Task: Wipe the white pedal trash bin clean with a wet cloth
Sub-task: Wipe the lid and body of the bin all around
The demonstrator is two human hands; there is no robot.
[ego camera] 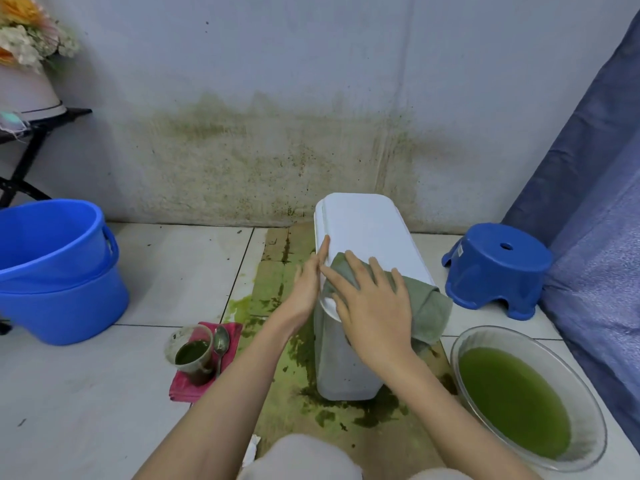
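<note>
The white pedal trash bin [363, 230] stands on a stained cardboard sheet in front of the wall, lid closed. A grey-green cloth [427, 306] lies over the near end of the lid and hangs down the bin's right side. My right hand [372, 306] presses flat on the cloth with fingers spread. My left hand [308, 289] rests against the lid's left edge, fingers straight and pointing up along the rim, steadying the bin. The pedal is hidden.
Stacked blue buckets [52, 268] stand at left, a blue stool [497, 268] at right. A glass bowl of green liquid [519, 400] sits near right. A cup of green paste [192, 355] and spoon [220, 344] rest on a pink cloth. Green smears cover the cardboard [277, 282].
</note>
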